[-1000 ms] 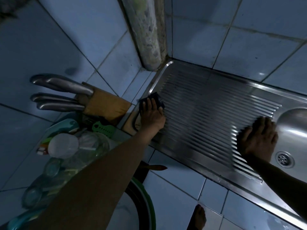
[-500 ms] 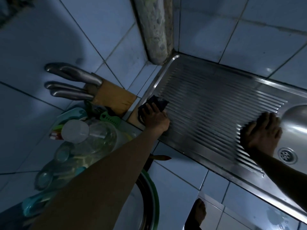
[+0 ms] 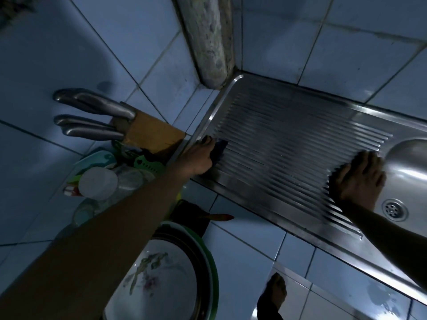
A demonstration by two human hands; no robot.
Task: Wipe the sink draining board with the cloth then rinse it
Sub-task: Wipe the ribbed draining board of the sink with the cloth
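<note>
- While the left hand (image 3: 200,159) presses the dark cloth (image 3: 219,150) flat against the draining board (image 3: 288,144) at its left edge, near the front-left corner, the wiping step looks barely begun: most of the ribbed steel lies to the right of the cloth
- The fingers are closed down over the cloth, pinning it to the ridges, so the grip reads as a flat press and not a pinch
- The right hand (image 3: 359,179) lies spread and empty on the board's right end, just beside the sink bowl (image 3: 411,158), bracing the body
- My advice: run the strokes along the grooves toward the bowl, so dirt and water are driven to the drain (image 3: 394,210) instead of over the rim
- Keep the palm low and the cloth bunched under it; a loose corner would skip over the ridges
- Mind the left rim, since the knife block (image 3: 150,132) and the stacked dishes (image 3: 108,181) stand close beside it
- Lift the right hand clear before the cloth reaches it
- Rinsing, I judge, comes only after the whole board is covered
</note>
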